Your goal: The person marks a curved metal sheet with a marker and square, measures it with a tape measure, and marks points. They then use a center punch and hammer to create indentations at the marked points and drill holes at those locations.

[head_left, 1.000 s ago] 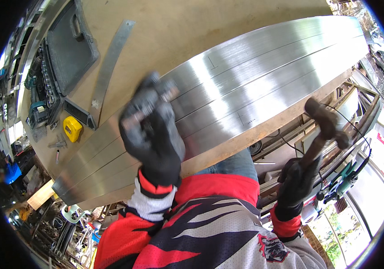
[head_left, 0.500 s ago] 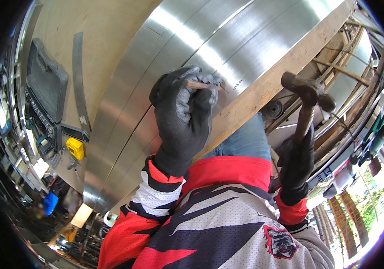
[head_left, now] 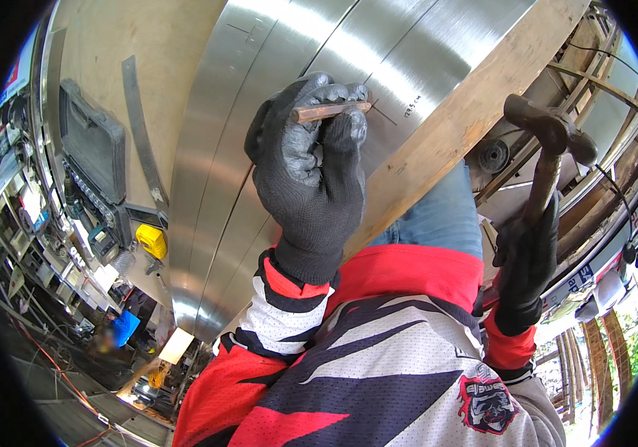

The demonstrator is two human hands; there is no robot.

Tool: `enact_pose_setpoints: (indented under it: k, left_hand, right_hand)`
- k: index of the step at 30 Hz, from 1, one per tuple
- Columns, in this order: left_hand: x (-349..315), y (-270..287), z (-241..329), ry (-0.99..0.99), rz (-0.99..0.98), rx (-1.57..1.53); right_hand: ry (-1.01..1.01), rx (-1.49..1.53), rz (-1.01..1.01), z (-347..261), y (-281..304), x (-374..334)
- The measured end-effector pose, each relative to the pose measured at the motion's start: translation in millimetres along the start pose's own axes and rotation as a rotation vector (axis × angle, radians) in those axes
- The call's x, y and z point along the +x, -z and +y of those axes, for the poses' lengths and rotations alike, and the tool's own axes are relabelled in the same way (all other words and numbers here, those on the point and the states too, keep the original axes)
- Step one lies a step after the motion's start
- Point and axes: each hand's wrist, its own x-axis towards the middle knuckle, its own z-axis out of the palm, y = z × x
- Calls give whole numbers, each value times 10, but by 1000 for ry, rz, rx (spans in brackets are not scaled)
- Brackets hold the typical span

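Observation:
My left hand (head_left: 308,164), in a black glove, is closed around a short brown metal rod (head_left: 322,112) like a punch. It is over a shiny sheet of metal (head_left: 423,56). The rod's end lies close to a thin cross mark drawn on the sheet; whether it touches the metal I cannot tell. Off to the right, past the sheet's wooden edge, my gloved right hand (head_left: 529,257) grips a hammer (head_left: 550,134) by its handle, with the rusty head raised and apart from the rod.
A wooden board (head_left: 468,130) borders the sheet on my side. To the left lie a yellow tape measure (head_left: 151,241), a dark open tool case (head_left: 94,141) and a long grey metal strip (head_left: 141,123). Beams and a small wheel (head_left: 493,155) show at the right.
The whole view has shifted, so most things appear farther right. The rod now lies tilted differently in my left hand, with more of it showing. Both hands keep their hold.

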Motion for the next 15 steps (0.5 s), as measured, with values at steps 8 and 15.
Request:
enact_pose_setpoints:
  k: [8,15]
  left_hand:
    - [-37,-10,17,32,30,1]
    - [-11,2,-4,-33,15,72]
  right_hand:
    - [-91,76,-16,20,26,-7]
    - [-120,91,8,30,15,-38]
